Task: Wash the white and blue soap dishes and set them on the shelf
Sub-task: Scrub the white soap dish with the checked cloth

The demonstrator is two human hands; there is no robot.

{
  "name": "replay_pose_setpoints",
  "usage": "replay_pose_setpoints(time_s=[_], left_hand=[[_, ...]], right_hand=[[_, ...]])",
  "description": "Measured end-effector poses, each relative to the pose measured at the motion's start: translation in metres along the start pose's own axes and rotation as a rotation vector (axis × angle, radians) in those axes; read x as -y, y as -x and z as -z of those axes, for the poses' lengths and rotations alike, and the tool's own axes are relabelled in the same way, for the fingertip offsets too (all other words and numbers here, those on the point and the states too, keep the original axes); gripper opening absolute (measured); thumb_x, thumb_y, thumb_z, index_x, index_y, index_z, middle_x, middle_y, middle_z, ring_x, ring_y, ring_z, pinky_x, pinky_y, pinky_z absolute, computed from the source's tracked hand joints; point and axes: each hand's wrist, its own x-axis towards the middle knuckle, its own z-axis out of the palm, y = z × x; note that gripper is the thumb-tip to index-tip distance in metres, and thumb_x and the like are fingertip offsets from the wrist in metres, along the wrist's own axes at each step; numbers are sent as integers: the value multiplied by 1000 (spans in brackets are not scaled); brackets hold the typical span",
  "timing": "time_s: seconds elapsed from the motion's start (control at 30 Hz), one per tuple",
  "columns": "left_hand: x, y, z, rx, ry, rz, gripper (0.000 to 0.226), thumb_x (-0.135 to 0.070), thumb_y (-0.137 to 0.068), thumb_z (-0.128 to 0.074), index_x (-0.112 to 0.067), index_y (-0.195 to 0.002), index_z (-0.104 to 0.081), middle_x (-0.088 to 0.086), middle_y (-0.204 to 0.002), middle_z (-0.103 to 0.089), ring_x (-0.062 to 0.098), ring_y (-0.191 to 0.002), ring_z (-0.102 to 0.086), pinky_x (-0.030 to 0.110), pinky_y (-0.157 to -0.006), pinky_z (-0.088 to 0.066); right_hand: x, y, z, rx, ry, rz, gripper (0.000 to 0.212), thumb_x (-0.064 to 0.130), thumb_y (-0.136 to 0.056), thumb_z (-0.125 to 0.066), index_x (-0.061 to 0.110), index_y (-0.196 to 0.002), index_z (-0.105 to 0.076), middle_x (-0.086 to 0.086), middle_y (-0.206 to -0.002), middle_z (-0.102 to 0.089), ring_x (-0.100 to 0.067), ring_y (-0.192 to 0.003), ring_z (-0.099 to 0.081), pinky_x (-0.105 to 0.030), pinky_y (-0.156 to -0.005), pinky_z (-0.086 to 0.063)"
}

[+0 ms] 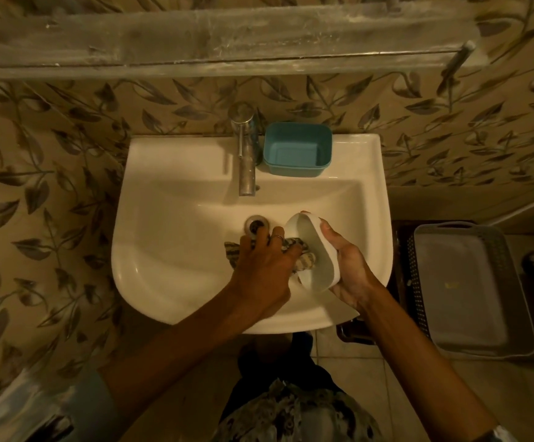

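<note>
White soap dish point(315, 250): tilted over the basin, clamped in right hand point(351, 275); left hand point(264, 266) closed on a striped cloth point(304, 255) pressed inside it. Step, by judgement: scrubbing; rinsing under the tap point(246, 154) should follow. Blue soap dish point(297, 149): far sink point(170, 173) ledge, right of tap, unwashed. Shelf point(195, 43): above, far, bare.

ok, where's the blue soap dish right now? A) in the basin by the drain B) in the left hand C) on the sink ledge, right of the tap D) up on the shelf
C: the blue soap dish sits on the back ledge of the sink just right of the tap, untouched, while the right hand holds the white soap dish and the left hand presses a cloth into it.
</note>
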Motion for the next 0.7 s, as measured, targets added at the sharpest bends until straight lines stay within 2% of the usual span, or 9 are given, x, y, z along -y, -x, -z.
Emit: replay_pose_setpoints(time_s=[0.13, 0.23, 0.3, 0.37, 0.47, 0.53, 0.6, 0.63, 0.7], left_hand=[[-25, 17, 2, -22, 151, -12, 57, -19, -72, -59, -25, -127, -46, 9, -125, -43, 28, -108, -33, 43, -82, -27], [-35, 20, 6, 42, 373, 86, 44, -24, -82, -50, -29, -126, -46, 4, -121, -44, 25, -108, -35, 42, -86, -28], [-36, 14, 13, 196, 614, 188, 39, -27, -89, -43, -32, -128, -45, 2, -123, -43, 25, -114, -36, 44, -94, -28], [-35, 9, 19, 313, 880, 282, 35, -31, -93, -40, -31, -127, -48, 1, -126, -47, 26, -119, -42, 46, -103, -32], [-33, 4, 26, 367, 1222, 302, 25, -26, -94, -41, -23, -111, -60, 5, -114, -64, 22, -107, -59, 44, -100, -44], [-32, 1, 28, 392, 1399, 388, 23, -24, -95, -44, -18, -108, -62, 9, -112, -67, 23, -105, -62, 41, -99, -45], [-30, -2, 27, 443, 1603, 516, 25, -23, -96, -46, -11, -110, -63, 13, -113, -67, 26, -106, -63, 41, -100, -46], [-29, -4, 29, 474, 1711, 569, 27, -23, -96, -47, -7, -111, -63, 14, -113, -67, 27, -106, -63, 41, -100, -46], [-26, -7, 33, 492, 1893, 617, 30, -25, -93, -50, -4, -110, -63, 13, -108, -69, 26, -100, -64, 40, -99, -46]], right_hand=[[7, -7, 0, -50, -13, 67, 27, 42, -96, -49, 25, -102, -70, -6, -84, -76, -21, -73, -72, -35, -64, -61], [12, -7, -3, -52, 10, 121, 32, 41, -96, -49, 31, -86, -78, -3, -82, -77, -20, -72, -73, -32, -59, -59], [10, -8, -2, -51, 59, 187, 28, 39, -97, -47, 33, -100, -74, -1, -95, -76, -23, -90, -71, -37, -73, -59], [7, -8, -2, -27, 153, 288, 30, 35, -98, -42, 33, -120, -62, -2, -120, -68, -24, -114, -61, -40, -95, -51], [3, -2, -2, 48, 283, 439, 41, 31, -97, -35, 25, -137, -42, 0, -140, -51, -21, -134, -44, -39, -113, -34], [8, 3, -9, 39, 369, 501, 46, 37, -98, -38, 21, -141, -34, -1, -144, -44, -21, -138, -37, -35, -115, -30], [11, 11, -11, -22, 460, 522, 64, 60, -90, -44, 21, -140, -32, -2, -147, -38, -15, -138, -35, -29, -115, -30], [8, 10, -5, -34, 486, 498, 65, 63, -87, -46, 24, -138, -34, -1, -146, -39, -9, -135, -38, -28, -114, -31], [-7, 16, 15, -41, 510, 408, 30, 36, -97, -48, 36, -125, -40, 8, -132, -47, 17, -112, -50, -34, -112, -35]])
